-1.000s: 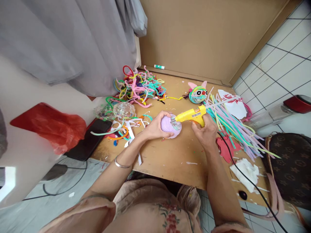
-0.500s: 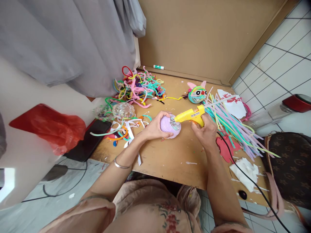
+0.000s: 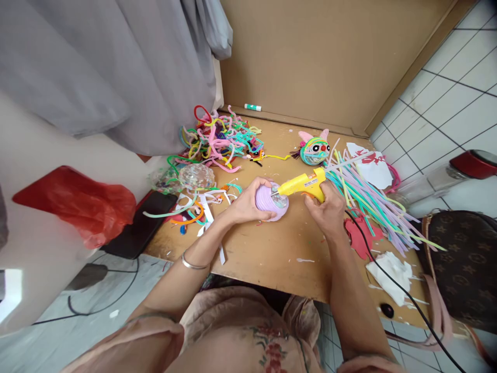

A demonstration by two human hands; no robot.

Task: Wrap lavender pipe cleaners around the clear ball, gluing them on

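Observation:
My left hand (image 3: pixel 250 202) is closed around a ball wrapped in lilac pipe cleaner (image 3: pixel 265 201), keeping it just above or on the table. An uncovered patch on the ball's right side looks clear and shiny. In my right hand (image 3: pixel 328 204) is a yellow hot glue gun (image 3: pixel 305 184), gripped by its handle. Its nozzle points left and meets the ball at the edge of the bare patch, though I cannot tell whether it touches. A translucent glue stick juts from the gun's back, and a black cord (image 3: pixel 388 280) runs off toward the lower right.
Tangled pipe cleaners (image 3: pixel 221 137) and a clear ball (image 3: pixel 196 176) lie left. A decorated ball with pink ears (image 3: pixel 315 148) sits behind the gun. Straight pipe cleaners (image 3: pixel 376 197), red felt (image 3: pixel 361 235), white tissue (image 3: pixel 392 277) and a brown handbag (image 3: pixel 462 264) occupy the right. A glue stick tube (image 3: pixel 253 107) lies at the back.
Almost nothing differs. The whole view has shifted very slightly; both hands, the lilac ball and the glue gun keep their places relative to each other.

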